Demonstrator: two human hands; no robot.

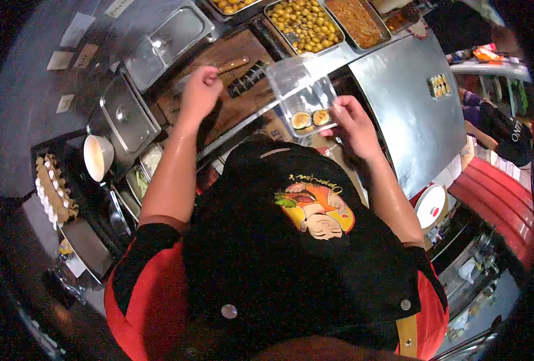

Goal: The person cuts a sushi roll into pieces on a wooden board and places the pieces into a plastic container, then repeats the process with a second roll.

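A clear plastic container [300, 84] hangs tilted above the front of the work area, gripped at its lower right edge by my right hand [354, 123]. Two round roll slices [302, 121] lie at its near end. Over the left part of a wooden cutting board [243, 108] is my left hand [204, 90], its fingers curled together; whether anything small is between them I cannot make out. A knife with a wooden handle [235, 64] lies just right of that hand. A dark sliced roll [248, 79] rests on the board, between the knife and the container.
Metal trays of small potatoes [306, 27] and orange-brown food [357, 23] stand at the back. Steel lids [122, 114] and a white bowl [98, 157] are at left. A steel counter [402, 102] holds another pack of slices [440, 86]. Another person [502, 129] is at far right.
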